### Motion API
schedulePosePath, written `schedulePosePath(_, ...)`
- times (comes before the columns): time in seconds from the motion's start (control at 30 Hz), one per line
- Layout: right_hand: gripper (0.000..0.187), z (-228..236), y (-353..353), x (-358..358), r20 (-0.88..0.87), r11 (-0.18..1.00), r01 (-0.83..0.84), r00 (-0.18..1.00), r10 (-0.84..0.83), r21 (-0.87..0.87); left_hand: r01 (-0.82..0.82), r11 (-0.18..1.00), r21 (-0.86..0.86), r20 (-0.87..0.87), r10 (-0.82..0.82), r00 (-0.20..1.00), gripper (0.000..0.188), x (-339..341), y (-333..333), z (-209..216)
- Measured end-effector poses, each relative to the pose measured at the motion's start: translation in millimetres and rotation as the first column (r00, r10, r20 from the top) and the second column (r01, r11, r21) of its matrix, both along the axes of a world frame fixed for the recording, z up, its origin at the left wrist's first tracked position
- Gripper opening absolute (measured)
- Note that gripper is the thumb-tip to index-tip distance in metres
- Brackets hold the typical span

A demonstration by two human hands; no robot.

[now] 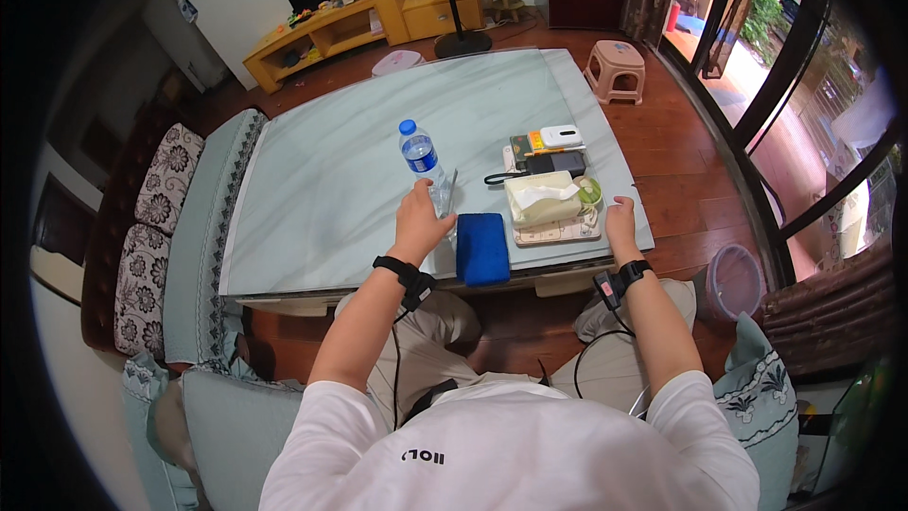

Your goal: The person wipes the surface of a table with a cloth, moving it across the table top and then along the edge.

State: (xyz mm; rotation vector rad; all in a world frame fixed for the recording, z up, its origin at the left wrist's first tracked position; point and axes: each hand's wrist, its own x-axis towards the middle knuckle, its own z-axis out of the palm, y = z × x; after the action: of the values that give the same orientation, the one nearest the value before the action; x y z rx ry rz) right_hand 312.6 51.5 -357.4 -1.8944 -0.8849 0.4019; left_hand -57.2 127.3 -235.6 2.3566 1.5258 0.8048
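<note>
My left hand (422,224) is over the table's near part, thumb and fingers around a thin grey object (453,185) standing on edge; its kind is unclear. Just beyond the hand stands a clear plastic bottle (419,151) with a blue cap and blue label, its lower part partly hidden. To the right of this hand, a blue rectangular cloth-like pad (483,248) lies at the table's near edge. My right hand (620,225) is by the table's right edge, fingers loosely bent and nothing visible in them. A cream tissue box (541,201) is nearest to it.
Beside the tissue box are a green round item (588,191), a black case (555,165) and a white device (561,136). A marble-patterned table (322,189) spreads ahead. Around it are a pink stool (617,71), a bin (735,282), a sofa (203,237) and a fan (462,44).
</note>
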Motion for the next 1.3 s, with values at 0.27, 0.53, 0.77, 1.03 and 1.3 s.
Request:
schedulePosePath(0.27,0.021,-22.0,8.3,6.1,-0.234,0.984,0.008,0.972,0.035,0.18,-0.026,0.998,-0.055,-0.02,0.025,0.999,0.067,-3.4,7.0,-3.6)
schedulePosePath(0.53,0.022,-43.2,10.0,23.3,-0.336,0.943,0.065,0.94,0.051,0.326,0.055,0.988,-0.144,-0.121,-0.073,0.99,0.067,4.1,15.5,4.6)
schedulePosePath(0.77,0.023,-29.7,2.9,16.2,-0.257,0.93,0.058,0.965,0.04,0.364,0.228,0.974,0.007,-0.115,-0.226,0.967,0.063,45.4,30.7,41.4)
schedulePosePath(1.03,0.019,-26.8,4.0,6.9,-0.161,0.94,0.078,0.987,-0.025,0.333,0.281,0.958,0.046,-0.036,-0.28,0.959,0.069,127.2,96.7,81.0)
schedulePosePath(1.3,0.017,-23.0,2.1,1.1,-0.091,0.951,0.061,0.995,-0.035,0.302,0.255,0.967,-0.011,-0.054,-0.255,0.965,0.07,202.6,163.2,79.1)
